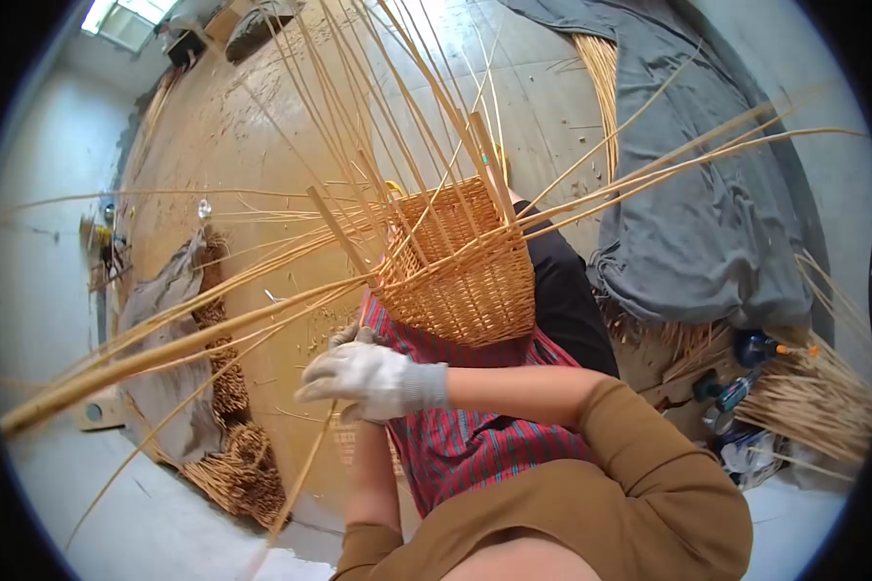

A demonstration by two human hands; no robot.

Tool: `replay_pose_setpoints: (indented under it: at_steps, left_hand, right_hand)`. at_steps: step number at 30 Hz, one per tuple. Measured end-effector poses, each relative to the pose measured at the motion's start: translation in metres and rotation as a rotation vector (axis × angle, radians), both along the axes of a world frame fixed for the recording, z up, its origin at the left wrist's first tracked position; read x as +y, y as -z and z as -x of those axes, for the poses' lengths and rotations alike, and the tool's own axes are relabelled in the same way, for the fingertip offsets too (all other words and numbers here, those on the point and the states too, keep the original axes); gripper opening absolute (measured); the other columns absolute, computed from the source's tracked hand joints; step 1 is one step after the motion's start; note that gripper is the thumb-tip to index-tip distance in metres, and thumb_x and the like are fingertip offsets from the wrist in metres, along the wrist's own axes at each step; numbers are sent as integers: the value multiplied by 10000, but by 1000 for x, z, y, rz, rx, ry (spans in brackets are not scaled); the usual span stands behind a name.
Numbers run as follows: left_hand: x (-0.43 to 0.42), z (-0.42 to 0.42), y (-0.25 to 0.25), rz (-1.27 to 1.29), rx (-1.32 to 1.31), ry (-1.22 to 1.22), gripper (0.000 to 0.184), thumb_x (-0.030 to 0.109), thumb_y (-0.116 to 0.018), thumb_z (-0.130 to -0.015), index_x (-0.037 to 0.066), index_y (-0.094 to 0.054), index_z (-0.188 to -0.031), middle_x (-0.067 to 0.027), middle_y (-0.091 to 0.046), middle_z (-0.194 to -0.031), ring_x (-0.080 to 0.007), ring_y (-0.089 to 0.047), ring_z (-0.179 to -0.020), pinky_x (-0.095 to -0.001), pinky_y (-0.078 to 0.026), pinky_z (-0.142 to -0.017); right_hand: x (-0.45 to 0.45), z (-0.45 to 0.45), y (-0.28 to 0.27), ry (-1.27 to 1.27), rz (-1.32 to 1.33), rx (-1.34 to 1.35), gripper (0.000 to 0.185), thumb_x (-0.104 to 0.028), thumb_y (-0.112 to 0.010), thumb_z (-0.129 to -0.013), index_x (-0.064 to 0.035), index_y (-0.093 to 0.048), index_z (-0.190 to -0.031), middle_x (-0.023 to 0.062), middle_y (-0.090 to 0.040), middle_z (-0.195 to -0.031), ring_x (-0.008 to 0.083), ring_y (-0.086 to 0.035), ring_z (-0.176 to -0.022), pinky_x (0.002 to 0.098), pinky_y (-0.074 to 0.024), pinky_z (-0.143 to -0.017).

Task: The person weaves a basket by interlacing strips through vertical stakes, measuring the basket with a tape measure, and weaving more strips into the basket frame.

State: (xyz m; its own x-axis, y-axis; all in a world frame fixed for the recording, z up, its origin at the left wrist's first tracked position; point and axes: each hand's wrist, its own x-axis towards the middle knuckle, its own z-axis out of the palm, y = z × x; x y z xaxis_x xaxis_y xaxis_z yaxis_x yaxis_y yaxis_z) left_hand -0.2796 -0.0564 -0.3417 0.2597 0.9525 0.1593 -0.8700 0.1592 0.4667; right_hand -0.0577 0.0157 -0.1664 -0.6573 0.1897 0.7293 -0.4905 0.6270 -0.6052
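Note:
My right hand (358, 380), in a white glove, reaches across from the right, just below and left of a wicker basket (465, 300). Its fingers are bent together over a thin rod (305, 474) that slants down to the lower left. My left hand (345, 336) lies mostly hidden behind it; only a bit of greyish glove shows, so its grip cannot be made out. The basket rests on my lap over a red striped apron (484, 450). Long loose rods fan out from its rim to both sides and upward, and thicker stakes stand at its corners.
Bundled sticks lie under a grey cloth (170, 349) at left. A larger dark grey cloth (688, 213) covers rods at upper right. Cut sticks (809, 407) and a power tool (736, 392) lie at lower right. Scraps dot the floor (252, 145).

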Motion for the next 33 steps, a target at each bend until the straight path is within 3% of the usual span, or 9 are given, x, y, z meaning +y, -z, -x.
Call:
replay_pose_setpoints:
  at_steps: [4,15,17,19,21,25,27,30,33]
  left_hand:
    - [27,-16,29,47,38,-92,315,360,-578,-962,87,-570,-1119,-41,-606,-1043,-166,-568,-958,-315,-466,-835]
    - [37,52,90,235,146,-323,596,524,-531,-946,124,-456,-1381,-60,-504,-1364,-206,-452,-1295,-360,-341,-1127]
    - [44,38,84,310,58,-281,555,398,-558,-967,85,-445,-1412,-67,-480,-1423,-221,-455,-1307,-373,-342,-1128]
    - [72,-26,67,208,-526,-945,396,692,-713,-646,334,-549,-601,163,-466,-661,-54,-502,-703,-302,-466,-663]
    - [43,33,146,157,-619,-531,593,805,-677,-483,289,-445,-660,89,-468,-784,-148,-490,-792,-366,-468,-741]
    - [2,20,104,259,-188,-490,502,654,-638,-624,230,-465,-831,48,-498,-897,-158,-506,-882,-362,-459,-824]
    - [2,4,85,318,15,-473,461,579,-619,-695,201,-475,-917,28,-513,-953,-163,-514,-927,-359,-454,-866]
    - [5,5,44,378,310,-426,406,466,-589,-801,157,-491,-1045,-3,-536,-1038,-170,-526,-994,-356,-447,-929]
    - [14,-13,-4,410,632,-351,363,353,-560,-906,113,-506,-1174,-33,-558,-1122,-178,-538,-1062,-352,-440,-992]
  right_hand:
    - [22,44,22,88,-96,-292,114,-253,-652,-731,-179,-714,-791,106,-683,-750,311,-676,-701,433,-529,-605]
    - [69,70,66,205,365,-495,266,-354,-667,-818,-99,-741,-815,160,-688,-781,343,-677,-726,419,-531,-653]
    - [65,68,63,197,314,-587,276,-361,-726,-784,-144,-755,-953,147,-704,-810,337,-674,-728,400,-541,-683]
    - [58,66,62,289,341,-468,337,-429,-698,-784,-95,-743,-768,149,-673,-724,344,-667,-702,411,-534,-657]
    - [58,58,49,285,334,-616,323,-421,-703,-784,-102,-747,-797,149,-674,-730,344,-671,-713,425,-529,-664]
    - [27,84,107,468,143,-574,219,-393,-708,-782,-197,-773,-856,112,-707,-767,344,-684,-728,431,-539,-691]
    - [15,75,84,519,159,-940,158,-242,-686,-675,-118,-712,-769,136,-674,-748,303,-680,-732,406,-541,-630]
    - [10,62,96,420,207,-412,69,-226,-699,-668,-174,-699,-714,83,-661,-729,295,-669,-718,413,-536,-604]
    - [24,51,78,269,298,-525,138,-354,-697,-731,-218,-721,-739,85,-665,-672,292,-660,-648,449,-518,-627]
